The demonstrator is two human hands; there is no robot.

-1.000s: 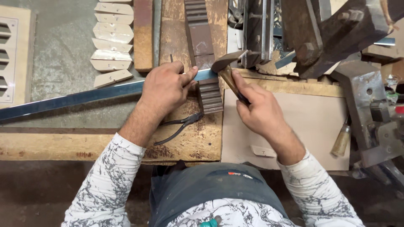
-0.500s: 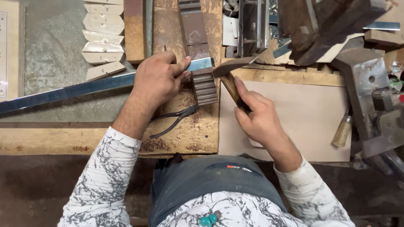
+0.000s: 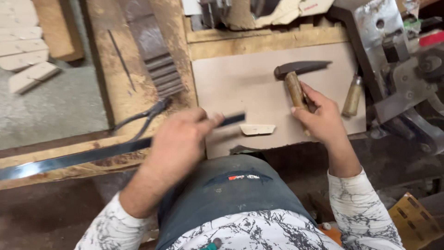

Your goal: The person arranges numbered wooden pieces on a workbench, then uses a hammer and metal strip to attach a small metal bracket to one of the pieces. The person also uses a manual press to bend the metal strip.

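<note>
My left hand (image 3: 180, 139) grips a long flat metal bar (image 3: 74, 159) near its right end; the bar runs leftward, low over the bench's front edge, and its tip sticks out past my fingers over the tan board (image 3: 240, 83). My right hand (image 3: 321, 118) holds a hammer (image 3: 296, 76) by its wooden handle, the dark metal head lying over the tan board. A small pale wooden piece (image 3: 258, 129) lies on the board between my hands.
Dark pliers (image 3: 143, 115) and a stack of thin dark metal strips (image 3: 164, 74) rest on the worn wooden bench. A wooden-handled tool (image 3: 353, 95) lies by a metal vice-like fixture (image 3: 402, 78) at the right. Pale wooden pieces (image 3: 27, 60) sit at the far left.
My left hand has pulled the metal bar down toward me, away from the stacked strips. My right hand has moved the hammer rightward onto the tan board. The view has shifted.
</note>
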